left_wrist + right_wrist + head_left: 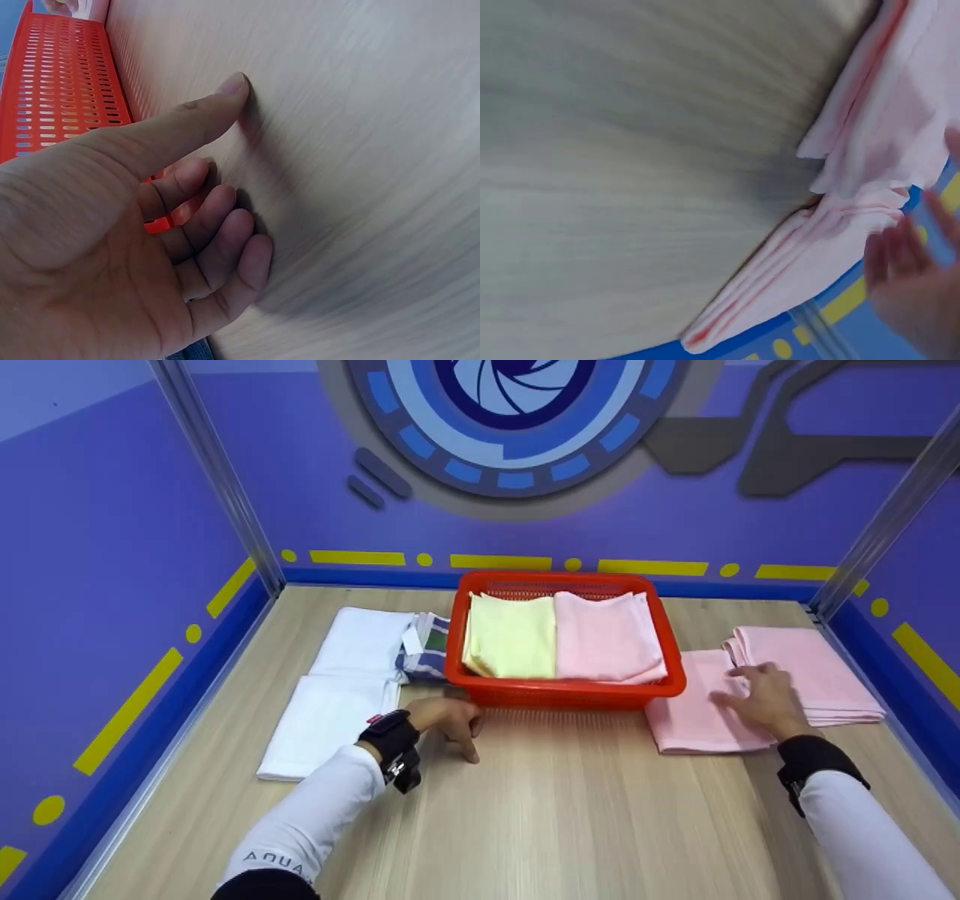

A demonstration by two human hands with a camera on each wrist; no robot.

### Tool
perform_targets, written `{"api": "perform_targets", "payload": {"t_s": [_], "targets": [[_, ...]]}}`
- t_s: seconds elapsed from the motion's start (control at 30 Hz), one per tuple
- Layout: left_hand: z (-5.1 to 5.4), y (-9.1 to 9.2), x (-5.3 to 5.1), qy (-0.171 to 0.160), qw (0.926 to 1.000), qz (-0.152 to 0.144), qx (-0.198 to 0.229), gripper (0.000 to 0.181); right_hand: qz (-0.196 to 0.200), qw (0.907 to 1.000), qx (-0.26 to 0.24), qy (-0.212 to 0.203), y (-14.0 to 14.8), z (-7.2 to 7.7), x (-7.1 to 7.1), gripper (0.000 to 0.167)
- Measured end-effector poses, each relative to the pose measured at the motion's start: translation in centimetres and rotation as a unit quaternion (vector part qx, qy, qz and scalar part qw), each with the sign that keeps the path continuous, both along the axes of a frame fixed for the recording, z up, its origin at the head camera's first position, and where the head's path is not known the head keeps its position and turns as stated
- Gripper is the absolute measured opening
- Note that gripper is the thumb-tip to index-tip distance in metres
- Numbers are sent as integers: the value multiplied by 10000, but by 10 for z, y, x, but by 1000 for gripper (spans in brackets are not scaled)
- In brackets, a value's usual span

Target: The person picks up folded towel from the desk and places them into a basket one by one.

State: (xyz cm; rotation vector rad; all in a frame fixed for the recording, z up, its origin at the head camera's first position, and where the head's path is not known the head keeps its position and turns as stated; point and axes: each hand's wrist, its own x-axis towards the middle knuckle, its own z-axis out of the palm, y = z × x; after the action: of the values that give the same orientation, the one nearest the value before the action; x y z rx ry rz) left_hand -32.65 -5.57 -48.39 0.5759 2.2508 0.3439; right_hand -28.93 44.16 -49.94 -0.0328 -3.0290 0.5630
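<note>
My left hand (452, 723) hangs low over the table in front of the basket's left corner. In the left wrist view its fingers are loosely curled, the thumb is stretched out, and it holds nothing. Over two folded pink towels at the right is my right hand (769, 701), fingers apart. The nearer pink towel (694, 716) lies partly under the basket's right side, and the farther pink towel (814, 667) overlaps its edge. A red plastic basket (562, 691) holds a folded yellow towel (514, 637) and a folded pink towel (609, 636) side by side.
Two folded white towels (334, 720) lie at the left, one behind the other. Between them and the basket is a striped blue and green cloth (433, 649) with a white tag. Printed panels (525, 536) wall the table (555, 810) at the back and both sides.
</note>
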Motion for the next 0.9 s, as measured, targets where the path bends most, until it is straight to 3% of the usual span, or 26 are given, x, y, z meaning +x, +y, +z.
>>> {"api": "perform_targets", "payload": {"t_s": [0.1,0.27,0.37,0.53,0.73,0.9], "targets": [[0,0,1,-14,10000,11,-15,35,897,9958,-42,-152,-4,-2,1,60],[0,0,3,111,9999,-19,-30,35,1250,9892,90,-756,-6,8,13,58],[1,0,5,196,9998,-25,-27,34,1252,9782,-218,-1641,-7,18,24,57],[7,3,8,555,9983,-81,-130,31,966,9501,-634,-2896,-18,33,38,58],[10,16,20,917,9953,-96,-303,24,811,9360,-227,-3419,-34,43,54,59],[4,32,35,968,9950,-87,242,25,983,9327,-182,-3466,-49,39,71,59]]}}
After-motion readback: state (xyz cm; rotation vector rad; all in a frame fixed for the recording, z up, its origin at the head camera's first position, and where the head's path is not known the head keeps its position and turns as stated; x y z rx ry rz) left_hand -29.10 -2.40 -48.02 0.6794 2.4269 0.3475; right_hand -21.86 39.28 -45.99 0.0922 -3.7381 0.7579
